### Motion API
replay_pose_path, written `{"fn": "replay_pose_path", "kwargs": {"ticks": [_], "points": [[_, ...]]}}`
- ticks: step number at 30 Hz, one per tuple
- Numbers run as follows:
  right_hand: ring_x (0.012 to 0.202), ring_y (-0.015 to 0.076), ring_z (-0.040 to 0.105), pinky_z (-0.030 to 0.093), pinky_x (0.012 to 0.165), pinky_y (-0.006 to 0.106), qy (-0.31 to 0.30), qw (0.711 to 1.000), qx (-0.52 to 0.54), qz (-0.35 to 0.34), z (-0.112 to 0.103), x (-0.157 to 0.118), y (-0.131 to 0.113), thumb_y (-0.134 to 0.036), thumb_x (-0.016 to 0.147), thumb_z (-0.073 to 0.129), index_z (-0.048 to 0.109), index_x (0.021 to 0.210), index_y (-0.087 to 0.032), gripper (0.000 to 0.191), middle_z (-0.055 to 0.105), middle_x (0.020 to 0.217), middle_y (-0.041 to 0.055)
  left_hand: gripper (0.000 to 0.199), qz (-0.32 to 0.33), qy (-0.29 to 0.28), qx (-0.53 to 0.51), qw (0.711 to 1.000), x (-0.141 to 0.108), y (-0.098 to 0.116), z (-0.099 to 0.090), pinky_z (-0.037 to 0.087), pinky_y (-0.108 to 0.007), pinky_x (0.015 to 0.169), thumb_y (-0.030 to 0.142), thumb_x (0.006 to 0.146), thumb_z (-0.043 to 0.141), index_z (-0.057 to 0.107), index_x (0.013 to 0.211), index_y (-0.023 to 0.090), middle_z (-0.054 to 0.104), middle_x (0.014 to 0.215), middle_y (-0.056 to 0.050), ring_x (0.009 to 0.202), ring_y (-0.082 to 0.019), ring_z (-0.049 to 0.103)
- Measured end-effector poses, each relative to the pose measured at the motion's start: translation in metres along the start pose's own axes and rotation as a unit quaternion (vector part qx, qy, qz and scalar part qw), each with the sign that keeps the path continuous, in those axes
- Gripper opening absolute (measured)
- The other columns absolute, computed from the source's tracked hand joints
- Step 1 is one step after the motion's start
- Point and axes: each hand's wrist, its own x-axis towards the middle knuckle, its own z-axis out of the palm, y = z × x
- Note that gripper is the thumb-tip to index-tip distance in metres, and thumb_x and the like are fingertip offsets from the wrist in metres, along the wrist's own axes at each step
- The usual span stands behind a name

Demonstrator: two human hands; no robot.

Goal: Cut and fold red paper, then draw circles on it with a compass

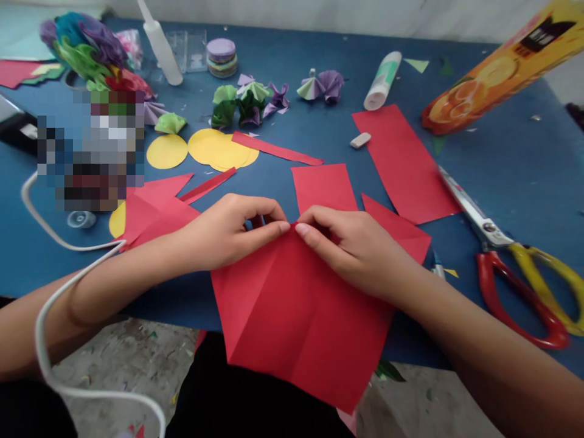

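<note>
A large sheet of red paper (301,322) with crease lines hangs over the near edge of the blue table. My left hand (241,231) pinches its top edge between thumb and forefinger. Right beside it, my right hand (347,243) pinches the same edge, so the fingertips of both nearly meet. More red paper lies around them: a folded piece (159,207) by my left forearm, a small rectangle (323,187) behind my right hand, and a creased piece (401,231) partly under it.
Scissors (490,237) with red and yellow handles lie at right near a red strip (406,164). Yellow circles (167,151), folded paper fans (249,100), a glue stick (384,80), an eraser (360,140) and a squeeze bottle (163,52) sit behind. A white cable (41,340) crosses my left arm.
</note>
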Motion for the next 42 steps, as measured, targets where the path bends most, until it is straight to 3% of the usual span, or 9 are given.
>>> {"fn": "replay_pose_path", "kwargs": {"ticks": [3,7,19,23,25,27,30,34,42], "points": [[0.052,0.0128,0.047,0.029,0.052,0.024,0.015,0.998,-0.048,0.036,0.006,0.001,0.002,-0.028,0.093,0.036,0.054,0.077,-0.018,0.026,0.052,0.058,-0.0007,0.022,0.014,0.062,0.066,0.996,0.002,-0.006,0.006,0.032,-0.019,0.051,0.028,0.090,0.048,0.062,0.078,0.016,0.053,0.059,0.005,0.051,-0.007,0.043],[0.051,0.0161,0.049,0.025,0.050,0.026,0.011,0.990,-0.124,0.069,0.015,0.001,0.005,-0.031,0.094,0.031,0.055,0.084,-0.018,0.029,0.052,0.057,0.0010,0.023,-0.006,0.097,0.120,0.988,0.003,-0.010,0.013,0.025,-0.021,0.048,0.028,0.090,0.047,0.062,0.078,0.016,0.044,0.051,0.006,0.046,-0.007,0.033],[0.052,0.0190,0.051,0.023,0.049,0.027,0.007,0.979,-0.198,0.055,0.022,-0.002,0.011,-0.036,0.096,0.021,0.058,0.095,-0.015,0.042,0.058,0.061,0.0052,0.027,-0.054,0.111,0.120,0.985,0.000,-0.010,0.019,0.026,-0.022,0.051,0.033,0.090,0.046,0.064,0.080,0.017,0.050,0.055,0.004,0.049,-0.009,0.036],[0.055,0.0209,0.054,0.028,0.051,0.029,0.024,0.971,-0.235,0.033,0.023,-0.001,0.011,-0.034,0.097,0.020,0.060,0.094,-0.013,0.046,0.060,0.061,0.0074,0.027,-0.062,0.104,0.139,0.983,-0.001,-0.009,0.018,0.027,-0.022,0.051,0.034,0.091,0.044,0.064,0.081,0.018,0.055,0.058,0.003,0.050,-0.010,0.041],[0.067,0.0234,0.059,0.037,0.060,0.032,0.054,0.963,-0.263,0.004,0.025,-0.002,0.008,-0.030,0.097,0.022,0.062,0.096,-0.011,0.044,0.065,0.072,0.0117,0.028,-0.063,0.103,0.189,0.975,-0.001,-0.009,0.018,0.026,-0.023,0.050,0.035,0.092,0.043,0.064,0.083,0.018,0.058,0.060,0.002,0.050,-0.011,0.046],[0.094,0.0282,0.060,0.041,0.080,0.038,0.083,0.951,-0.296,-0.025,0.029,-0.008,0.003,-0.026,0.095,0.026,0.059,0.111,-0.006,0.042,0.066,0.101,0.0193,0.030,-0.065,0.102,0.275,0.954,-0.002,-0.008,0.019,0.022,-0.024,0.048,0.037,0.093,0.039,0.063,0.086,0.019,0.061,0.061,0.000,0.051,-0.013,0.051],[0.132,0.0319,0.035,0.028,0.105,0.045,0.054,0.946,-0.314,-0.053,0.040,-0.021,-0.003,-0.033,0.094,0.030,0.038,0.135,0.003,0.055,0.042,0.140,0.0242,0.034,-0.062,0.093,0.397,0.911,-0.004,-0.005,0.023,0.015,-0.026,0.045,0.037,0.095,0.033,0.061,0.087,0.018,0.065,0.063,-0.004,0.055,-0.017,0.060],[0.141,0.0279,0.019,0.021,0.112,0.044,-0.008,0.956,-0.290,-0.047,0.054,-0.035,-0.002,-0.045,0.092,0.029,0.028,0.142,0.002,0.068,0.026,0.150,0.0207,0.038,-0.074,0.079,0.463,0.880,-0.007,-0.002,0.027,0.011,-0.027,0.043,0.037,0.096,0.030,0.058,0.079,0.017,0.067,0.068,-0.008,0.058,-0.022,0.065],[0.142,0.0277,0.017,0.018,0.114,0.045,-0.011,0.963,-0.266,-0.043,0.054,-0.034,-0.001,-0.046,0.090,0.033,0.028,0.142,0.001,0.070,0.021,0.152,0.0189,0.036,-0.103,0.051,0.475,0.873,-0.007,0.000,0.027,0.009,-0.026,0.042,0.039,0.097,0.030,0.056,0.080,0.019,0.067,0.066,-0.006,0.052,-0.023,0.064]]}}
